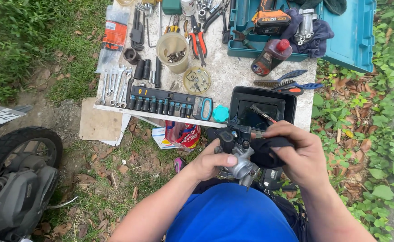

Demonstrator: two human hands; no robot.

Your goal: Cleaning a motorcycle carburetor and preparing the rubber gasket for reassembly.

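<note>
Metal carburetor (pixel 241 165) gripped in left hand (pixel 210 162), right hand (pixel 295 152) atop

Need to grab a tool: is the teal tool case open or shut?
Open: the teal tool case has its lid laid back, with a cordless drill visible inside.

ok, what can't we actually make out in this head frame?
- Metal throttle-body-like part: its right side is hidden by the black cloth and the right hand.
- Left hand: only the thumb and knuckles show; the fingers wrap behind the part.
- Black tray: contents too dark to tell.
- Small bits in the beige cup and round lid: too small.
- Motorcycle: cut by the left edge.
</note>
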